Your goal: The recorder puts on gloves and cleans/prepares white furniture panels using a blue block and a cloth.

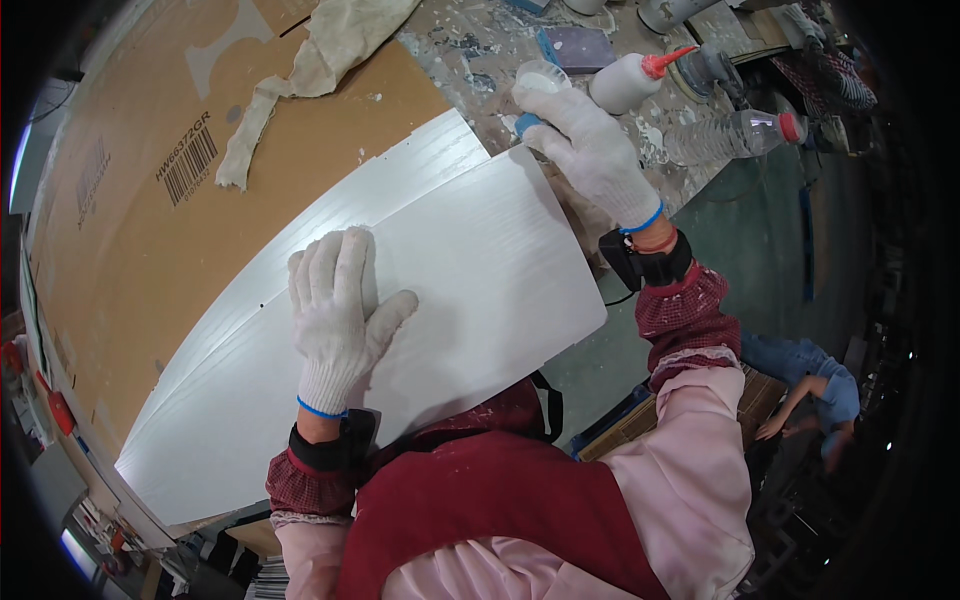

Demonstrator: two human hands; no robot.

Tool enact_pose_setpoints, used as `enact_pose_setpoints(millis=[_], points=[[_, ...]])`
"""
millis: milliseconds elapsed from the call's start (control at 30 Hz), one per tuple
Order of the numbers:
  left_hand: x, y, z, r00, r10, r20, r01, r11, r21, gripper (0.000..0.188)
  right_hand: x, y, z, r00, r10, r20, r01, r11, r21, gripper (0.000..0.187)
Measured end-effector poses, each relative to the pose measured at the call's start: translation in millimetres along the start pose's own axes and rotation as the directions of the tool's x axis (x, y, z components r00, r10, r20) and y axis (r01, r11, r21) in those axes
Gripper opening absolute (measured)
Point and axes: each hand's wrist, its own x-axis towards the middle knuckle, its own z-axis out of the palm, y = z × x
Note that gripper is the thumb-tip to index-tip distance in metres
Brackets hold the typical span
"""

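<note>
My left hand [338,302], in a white knit glove, lies flat on a glossy white panel [480,240] with a grooved surface, fingers stretched out and thumb apart. My right hand [592,150], gloved the same way, reaches past the panel's far right corner. Its fingers close on a small blue piece [527,122], mostly hidden by the glove. Right at its fingertips sits a small clear dish [542,76] with white stuff in it. A white squeeze bottle [625,82] with a red nozzle stands close beside that hand.
Brown cardboard [270,190] lies under the panel's left side, with a crumpled beige cloth [335,50] on it. On the paint-spattered tabletop [460,60] are a purple-grey block [580,48] and a clear plastic bottle [730,135]. Another person [825,385] is at the lower right.
</note>
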Motion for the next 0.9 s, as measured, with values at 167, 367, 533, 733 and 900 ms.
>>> enact_pose_setpoints(millis=[167,367,533,733,900], points=[[1.4,0.5,-0.8,1.0,0.008,0.004,-0.008,1.0,0.014,0.069,1.5,-6.6,3.5,1.0,-0.021,0.004,0.021,0.993,-0.112,0.035],[1.3,0.0,-1.3,1.0,0.02,-0.015,-0.02,1.0,0.0,0.069,-1.6,-0.9,-1.8,1.0,-0.015,-0.023,0.014,0.999,-0.046,0.034],[-0.2,-1.6,-1.2,1.0,0.015,-0.02,-0.015,1.0,0.001,0.069,-0.7,-12.9,-11.0,0.994,0.107,-0.006,-0.107,0.992,0.066,0.032],[0.3,1.7,-1.4,1.0,0.016,-0.024,-0.015,1.0,0.025,0.069,-5.8,-6.0,-11.0,0.995,0.067,-0.071,-0.062,0.995,0.072,0.032],[1.5,8.9,-4.2,0.997,-0.051,0.063,0.053,0.998,-0.022,0.067,-24.1,5.1,-15.3,0.934,0.337,-0.12,-0.266,0.879,0.396,0.033]])
